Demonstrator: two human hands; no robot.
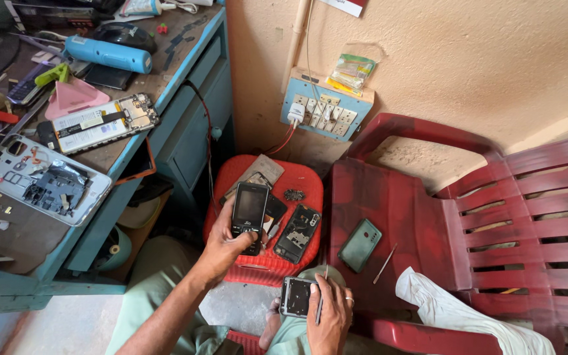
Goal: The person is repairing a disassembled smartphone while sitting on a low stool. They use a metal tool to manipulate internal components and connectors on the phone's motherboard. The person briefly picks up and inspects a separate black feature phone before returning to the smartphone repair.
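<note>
A rough peach-coloured plaster wall (442,79) backs a cramped repair corner, with a blue wall switchboard (327,108) at 12 o'clock and a blue-edged wooden workbench (165,85) filling the 10 o'clock side. On the bench lie a stripped silver phone chassis (41,179), an opened phone with its white battery showing (100,123) and a light blue cylindrical tool (108,54). Near the centre stands a red plastic stool (267,260), and on its seat lies an open black phone body with exposed circuit board (297,233). The left hand (221,250) is closed around the lower end of a black keypad phone with a dark screen (250,217), holding it upright just above the stool's seat, thumb across the keys. At 6 o'clock the right hand (330,315), a ring on one finger, grips a small grey phone frame with a dark inner panel (296,297) together with a thin metal tool, resting over the knee. At 3 o'clock a dark red plastic chair (481,217) carries a dark green phone back cover (359,244), a thin pale stick (385,263) just beside it, and a crumpled white cloth (455,312) near the front edge.
</note>
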